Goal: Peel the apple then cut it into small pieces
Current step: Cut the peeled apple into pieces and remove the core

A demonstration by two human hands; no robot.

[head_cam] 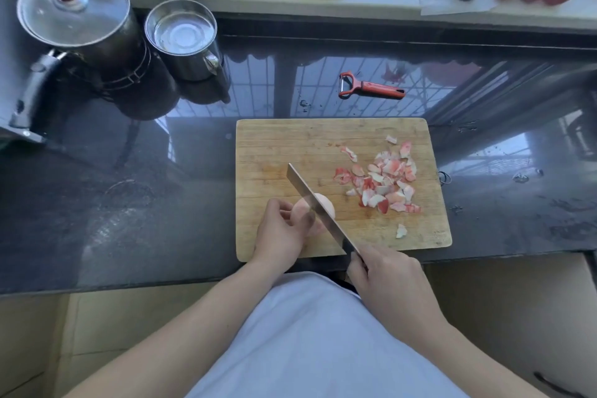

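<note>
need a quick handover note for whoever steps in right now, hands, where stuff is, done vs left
Left hand: grip on the peeled apple, steadying it on the cutting board.
Right hand: grip on the knife handle, blade across the top of the apple.
Peel scraps are piled on the board's right side; the red peeler lies on the counter beyond the board.
Done: peeling.
Left: the apple looks whole; cut it into small pieces.

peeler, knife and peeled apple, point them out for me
peeler (371, 86), head view, on its red handle
knife (315, 205), head view, middle of the blade
peeled apple (326, 203), head view, bare flesh right of the blade
</note>
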